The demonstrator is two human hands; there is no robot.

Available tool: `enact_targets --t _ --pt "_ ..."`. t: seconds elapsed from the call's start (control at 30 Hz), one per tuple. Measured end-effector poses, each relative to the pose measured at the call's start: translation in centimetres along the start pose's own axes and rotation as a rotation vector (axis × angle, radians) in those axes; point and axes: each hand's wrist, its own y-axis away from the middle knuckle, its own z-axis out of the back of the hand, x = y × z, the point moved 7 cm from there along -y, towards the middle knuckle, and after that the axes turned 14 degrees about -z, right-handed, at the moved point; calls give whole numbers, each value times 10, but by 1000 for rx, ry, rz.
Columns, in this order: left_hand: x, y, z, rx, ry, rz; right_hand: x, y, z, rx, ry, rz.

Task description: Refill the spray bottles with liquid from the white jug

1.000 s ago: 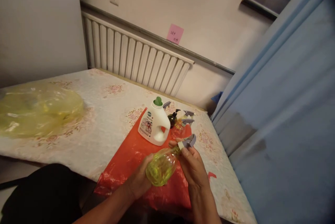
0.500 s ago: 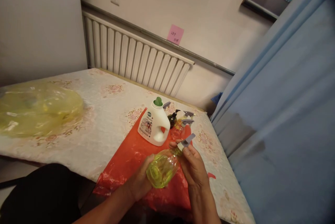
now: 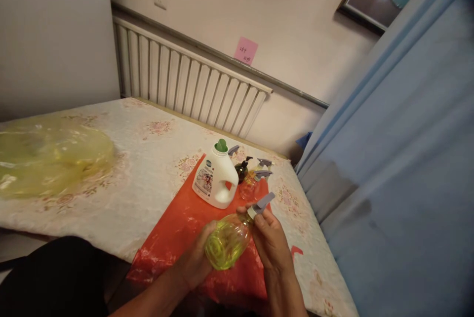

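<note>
A clear yellow-green pump bottle (image 3: 226, 242) with a grey pump head lies tilted between my hands, its base toward me and its top pointing up to the right. My left hand (image 3: 200, 257) is closed round the body near the base. Around the neck, just under the pump head, the fingers of my right hand (image 3: 269, 238) are wrapped. Beneath the bottle spreads a red plastic bag (image 3: 174, 230). On it stands a white jug (image 3: 215, 178) with a handle and a green spout.
Behind the jug stand a dark pump bottle (image 3: 242, 171), a clear pinkish bottle (image 3: 250, 186) and other grey-topped bottles. A yellow plastic bag (image 3: 55, 159) lies on the flowered cover (image 3: 140, 159) at left. A radiator (image 3: 188, 75) lines the wall; a blue curtain (image 3: 392, 159) hangs at right.
The view has shifted slightly, so everything sits a little further left. Both hands keep the same hold on the pump bottle, which has hardly moved.
</note>
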Motion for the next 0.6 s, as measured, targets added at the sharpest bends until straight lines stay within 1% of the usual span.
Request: enact_targets --t 0.17,0.33,0.43,0.5,0.6 --pt "7 0 6 -46 12 24 -3 1 1 -16 -41 -1" --pt "3 -1 -2 -35 20 -7 -4 0 0 -31 -75 -24" --pt "-2 -3 -6 2 0 -49 -3 0 -1 -35 -75 -20" --pt "-4 -4 -6 23 -34 -99 -3 0 0 -40 -66 -8" --pt "-4 -3 5 -25 -150 -179 -5 -1 1 -59 -65 4"
